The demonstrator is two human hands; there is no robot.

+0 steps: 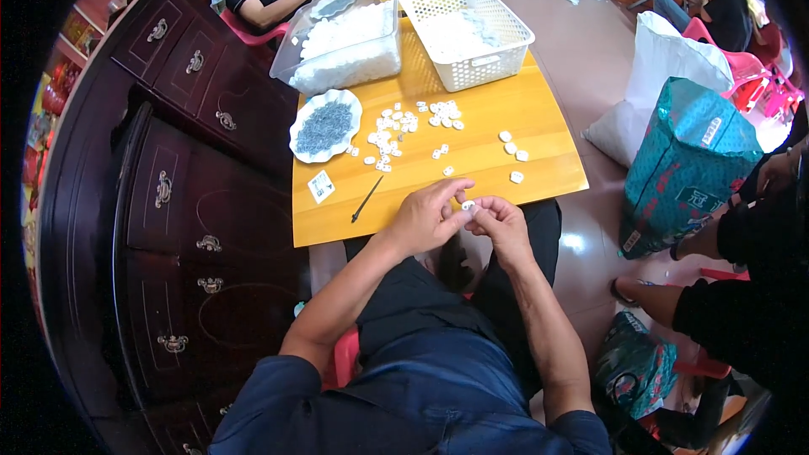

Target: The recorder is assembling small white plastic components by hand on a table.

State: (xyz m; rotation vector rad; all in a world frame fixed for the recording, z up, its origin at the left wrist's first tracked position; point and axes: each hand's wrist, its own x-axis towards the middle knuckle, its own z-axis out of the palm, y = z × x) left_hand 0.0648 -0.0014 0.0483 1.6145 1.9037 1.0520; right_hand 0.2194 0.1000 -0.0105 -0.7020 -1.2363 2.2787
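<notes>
You are working in bright, even daylight; glare is shining off the glossy tiled floor (581, 240) right of your fingers (472, 206), and edges are bending.

Just one view here, a fisheye worn on the person's head, pointing steeply down and a bit forward. The person's own forearms come up from the bottom edge and the left hand (421, 221) and right hand (497, 221) meet close below the lens, near the picture's middle. Beyond them the yellow wooden counter (480, 131) stretches away toward the top. Straight edges bow near the rim, like the dark wooden drawer cabinet (181, 177) curving down the left side, and the corners go black.
</notes>
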